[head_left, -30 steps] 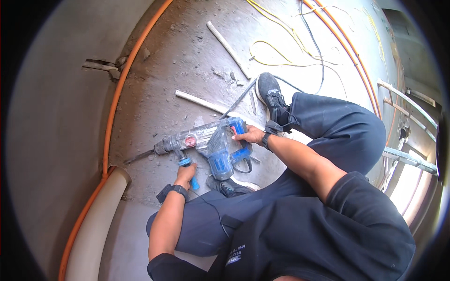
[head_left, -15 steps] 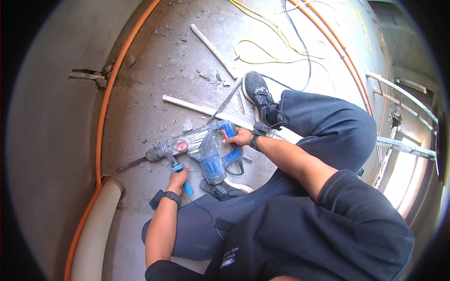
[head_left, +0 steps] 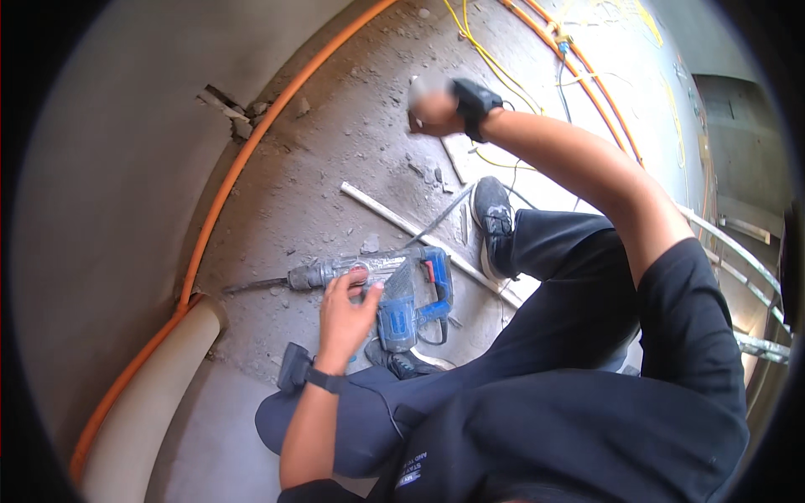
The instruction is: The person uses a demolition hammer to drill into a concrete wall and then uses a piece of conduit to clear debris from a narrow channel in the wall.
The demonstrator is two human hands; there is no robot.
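A blue-and-grey rotary hammer point(head_left: 394, 289) lies on its side on the dusty floor, its long chisel bit point(head_left: 256, 286) pointing left toward the wall. Over its body is my left hand point(head_left: 348, 317), fingers and thumb apart beside the red dial. Whether the fingertips touch the casing I cannot tell. The blue rear handle point(head_left: 442, 285) has no hand on it. My right hand point(head_left: 436, 111) is stretched far out above the rubble, smeared by motion. A pale blur shows at its fingers, so what it holds, if anything, is unclear.
An orange conduit point(head_left: 251, 151) runs along the wall base, with a thick beige pipe point(head_left: 168, 394) at lower left. A pale strip point(head_left: 402, 222) lies beyond the hammer. Yellow cables point(head_left: 486, 59) and rubble cover the far floor. My shoe point(head_left: 493, 214) stands beside the strip.
My right hand has left the hammer's rear handle and swung far forward. My left hand has let go of the blue side handle and moved up over the body. The view has shifted.
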